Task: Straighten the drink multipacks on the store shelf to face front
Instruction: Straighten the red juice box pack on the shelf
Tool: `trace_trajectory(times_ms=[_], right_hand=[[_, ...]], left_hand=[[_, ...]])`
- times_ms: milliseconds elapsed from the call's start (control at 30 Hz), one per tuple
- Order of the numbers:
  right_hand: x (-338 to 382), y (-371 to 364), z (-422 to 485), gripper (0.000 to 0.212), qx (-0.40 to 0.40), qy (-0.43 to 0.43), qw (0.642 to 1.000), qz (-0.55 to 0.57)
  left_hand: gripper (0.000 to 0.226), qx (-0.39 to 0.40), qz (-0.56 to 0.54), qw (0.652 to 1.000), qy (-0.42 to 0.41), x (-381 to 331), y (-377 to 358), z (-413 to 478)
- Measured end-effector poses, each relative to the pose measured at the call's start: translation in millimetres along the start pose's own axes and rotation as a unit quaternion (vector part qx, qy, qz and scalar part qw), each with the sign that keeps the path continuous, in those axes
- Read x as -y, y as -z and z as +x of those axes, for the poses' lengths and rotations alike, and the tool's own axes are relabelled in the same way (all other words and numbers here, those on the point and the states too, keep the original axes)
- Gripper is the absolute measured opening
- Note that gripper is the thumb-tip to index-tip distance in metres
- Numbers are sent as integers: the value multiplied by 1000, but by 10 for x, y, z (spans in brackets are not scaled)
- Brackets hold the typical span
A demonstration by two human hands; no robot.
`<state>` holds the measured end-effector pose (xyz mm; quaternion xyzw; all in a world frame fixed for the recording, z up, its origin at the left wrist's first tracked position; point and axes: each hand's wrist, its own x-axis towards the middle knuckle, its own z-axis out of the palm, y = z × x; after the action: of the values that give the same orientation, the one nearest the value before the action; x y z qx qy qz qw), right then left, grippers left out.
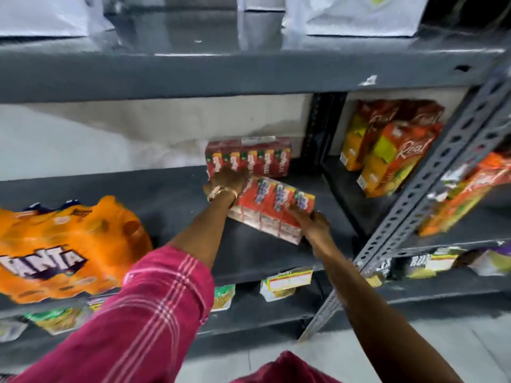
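Nearest the camera, a rolled-up red checked sleeve [154,308] is covering the left upper arm, and the bare forearm is reaching forward and to the right over the dark grey shelf [265,252]. The right forearm is coming up from the lower right, bare, angled left toward the same spot.

The right hand [311,223] is gripping the near right end of a red juice-box multipack [272,210], fingers curled up over its top edge and palm against the end face. The left hand [228,179], with a bracelet [221,192] at the wrist, is lying palm-down on the far left end of that pack, fingers closed around the corner. How tightly either hand is gripping is blurred. The pack is lying skewed on the middle shelf, its long side running diagonally from upper left to lower right, and it is tipped slightly.

Just behind it, a second red multipack [249,157] is standing upright against the pale back wall [138,128], its front facing out. To the left, an orange Fanta pack [63,250] is sitting at the shelf's front edge. Right of a perforated grey upright [431,186], tall Real juice cartons [392,150] are standing in the neighbouring bay. White bags [356,15] are resting on the shelf above.
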<state>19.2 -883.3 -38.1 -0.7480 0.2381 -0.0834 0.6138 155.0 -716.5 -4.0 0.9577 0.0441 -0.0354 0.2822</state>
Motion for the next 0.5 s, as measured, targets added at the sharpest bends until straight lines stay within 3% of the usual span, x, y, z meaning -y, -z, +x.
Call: trace_trajectory(times_ms=[67, 100, 167, 233, 267, 333, 400, 433, 500], right_hand=[[-81, -45, -91, 26, -27, 79, 995, 49], [-142, -73, -136, 37, -40, 117, 991, 49], [-268, -101, -206, 85, -62, 187, 980, -7], [-354, -98, -200, 113, -71, 215, 973, -39], [-357, -88, -184, 119, -66, 209, 975, -29], [-338, -57, -160, 122, -49, 171, 984, 23], [-296, -48, -173, 101, -23, 144, 988, 49], [-276, -70, -195, 90, -30, 136, 989, 47], [-251, -172, -333, 83, -68, 118, 989, 55]], left_hand=[[71, -69, -67, 995, 8, 54, -35, 17], [70, -91, -149, 985, -2, 92, -46, 14], [54, -69, -395, 915, -50, 166, -71, -77], [39, -16, -497, 864, -81, 255, -120, -105], [37, -2, -466, 881, -83, 282, -93, -124], [45, 4, -285, 955, -83, 314, 35, -47], [66, 4, -100, 994, -49, 262, 259, -2], [65, 23, -100, 995, -20, 191, 369, -2], [51, 135, -193, 971, 27, -54, 486, -80]])
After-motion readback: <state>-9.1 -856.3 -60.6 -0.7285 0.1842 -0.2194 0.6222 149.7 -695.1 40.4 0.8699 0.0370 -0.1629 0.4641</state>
